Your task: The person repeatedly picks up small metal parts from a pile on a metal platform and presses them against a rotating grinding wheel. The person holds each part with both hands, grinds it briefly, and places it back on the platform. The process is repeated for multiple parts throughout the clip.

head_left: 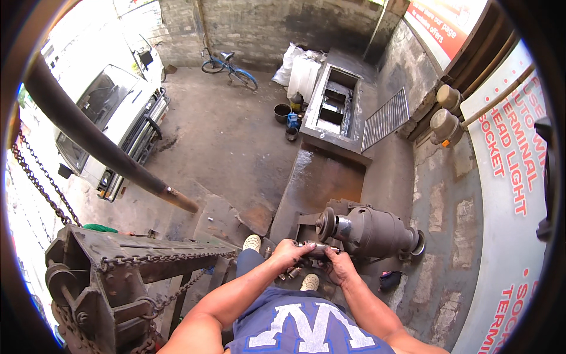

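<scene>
Pinching a metal part (pixel 319 251) in their fingers, left hand (pixel 288 253) and right hand (pixel 341 265) sat lower centre. Bucket (pixel 281 120), upper centre, looked dark inside, contents unclear. Blue container (pixel 292 121) stood nearby.

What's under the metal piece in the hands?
Small metal parts and a cream shoe show partly below it. The metal piece, left hand and right hand hide whatever lies directly beneath.

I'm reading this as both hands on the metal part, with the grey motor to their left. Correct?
The side is wrong: in the head view, the grey motor is to their right. The left hand and right hand are both on the metal part.
</scene>
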`<act>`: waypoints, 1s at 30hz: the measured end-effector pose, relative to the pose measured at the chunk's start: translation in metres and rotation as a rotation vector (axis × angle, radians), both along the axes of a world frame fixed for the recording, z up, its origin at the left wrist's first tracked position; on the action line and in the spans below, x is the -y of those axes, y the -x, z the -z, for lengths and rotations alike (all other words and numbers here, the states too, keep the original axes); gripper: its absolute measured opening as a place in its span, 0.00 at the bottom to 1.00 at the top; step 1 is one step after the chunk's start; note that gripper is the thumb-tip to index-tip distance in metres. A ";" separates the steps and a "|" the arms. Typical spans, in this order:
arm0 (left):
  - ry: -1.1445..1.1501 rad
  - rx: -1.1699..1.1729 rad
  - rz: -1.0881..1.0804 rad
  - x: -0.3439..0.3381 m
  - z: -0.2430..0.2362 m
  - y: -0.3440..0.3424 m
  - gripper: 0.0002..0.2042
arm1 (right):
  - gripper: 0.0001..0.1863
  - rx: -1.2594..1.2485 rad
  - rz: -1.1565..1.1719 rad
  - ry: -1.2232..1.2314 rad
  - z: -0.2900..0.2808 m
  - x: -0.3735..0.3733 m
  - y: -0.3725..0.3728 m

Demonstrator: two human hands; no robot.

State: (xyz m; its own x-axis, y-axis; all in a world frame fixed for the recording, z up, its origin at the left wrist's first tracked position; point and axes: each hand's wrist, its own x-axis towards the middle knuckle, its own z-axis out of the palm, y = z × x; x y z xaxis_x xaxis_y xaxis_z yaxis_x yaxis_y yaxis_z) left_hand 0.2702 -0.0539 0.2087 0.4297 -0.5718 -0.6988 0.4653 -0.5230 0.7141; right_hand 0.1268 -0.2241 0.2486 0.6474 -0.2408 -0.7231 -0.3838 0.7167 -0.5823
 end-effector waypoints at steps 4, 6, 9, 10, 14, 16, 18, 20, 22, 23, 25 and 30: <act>0.266 0.185 -0.094 -0.004 0.007 0.022 0.27 | 0.13 0.251 0.013 -0.067 -0.004 0.000 0.009; 0.319 0.187 -0.105 -0.004 0.010 0.029 0.29 | 0.12 0.229 0.015 -0.030 -0.001 0.001 0.012; 0.311 0.194 -0.127 -0.002 0.010 0.028 0.30 | 0.11 0.202 0.014 -0.024 0.008 0.005 0.013; 0.271 0.198 -0.101 -0.001 0.009 0.025 0.30 | 0.11 0.203 0.019 -0.042 0.011 0.006 0.012; 0.124 0.088 -0.036 0.004 0.004 0.012 0.30 | 0.11 0.097 -0.012 -0.023 0.023 0.007 0.011; 0.106 0.077 -0.032 0.004 0.003 0.011 0.28 | 0.12 0.044 -0.021 0.008 0.026 0.007 0.012; 0.233 0.194 -0.056 0.002 0.002 0.014 0.29 | 0.13 0.162 0.025 -0.012 0.027 0.007 0.014; 0.266 0.254 -0.007 0.000 0.002 0.018 0.33 | 0.15 0.228 0.035 -0.057 0.025 0.006 0.015; 0.245 0.228 -0.034 -0.002 0.001 0.020 0.34 | 0.15 0.226 0.025 -0.049 0.023 0.005 0.013; 0.240 0.204 -0.043 -0.002 0.001 0.020 0.34 | 0.15 0.203 0.033 -0.046 0.022 0.004 0.012; 0.222 0.183 -0.042 0.001 0.001 0.017 0.32 | 0.14 0.183 0.046 -0.045 0.020 0.003 0.011; 0.174 0.112 0.094 0.016 0.007 0.006 0.32 | 0.12 0.118 0.163 -0.054 0.021 0.003 0.022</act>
State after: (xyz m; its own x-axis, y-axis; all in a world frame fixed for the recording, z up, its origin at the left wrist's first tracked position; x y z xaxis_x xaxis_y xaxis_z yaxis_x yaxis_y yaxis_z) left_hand 0.2644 -0.0697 0.2013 0.4382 -0.7205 -0.5375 0.3336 -0.4249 0.8415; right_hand 0.1052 -0.2267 0.2275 0.6839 -0.3122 -0.6594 -0.1912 0.7955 -0.5750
